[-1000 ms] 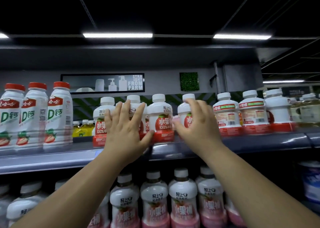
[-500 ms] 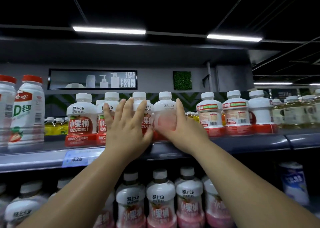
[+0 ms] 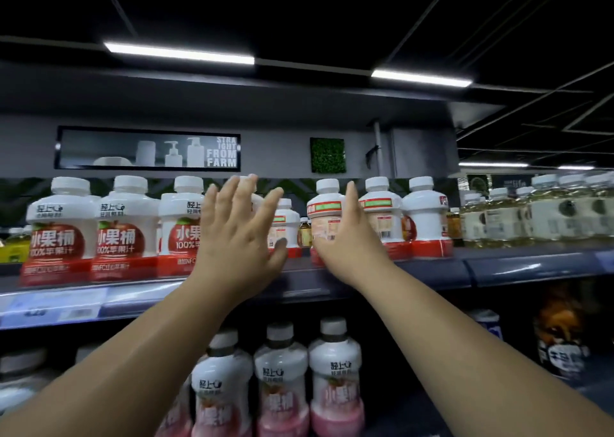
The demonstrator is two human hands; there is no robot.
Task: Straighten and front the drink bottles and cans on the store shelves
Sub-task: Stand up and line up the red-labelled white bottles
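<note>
The turned bottle (image 3: 324, 225) stands at the front lip of the upper shelf (image 3: 432, 269), its barcode and fine print facing out instead of the red apple face, so by my read it needs a twist to front it. The right hand (image 3: 345, 247) is cupped against the right side of that bottle, thumb raised beside its shoulder, fingers curled behind it where I cannot see them. Just left of that bottle a gap opens, and a second back-facing bottle (image 3: 282, 227) sits set back in it with a small amber bottle (image 3: 304, 232) behind. The left hand (image 3: 237, 237) is spread flat, fingers fanned and gripping nothing, hovering before that gap with its thumb near the recessed bottle. Further left of the turned bottle, three apple-juice bottles (image 3: 123, 227) already show their labels squarely. To its right stand two more backward bottles (image 3: 382, 219), touching one another in the row, then pale tea bottles (image 3: 538, 214) beyond. Below it, the pink bottles (image 3: 334, 380) fill the lower shelf. The risk from here: the turned bottle is right on the edge, so a hard twist or a pull could tip it off onto the pink row, and a wide elbow could knock its close-packed neighbours askew.
</note>
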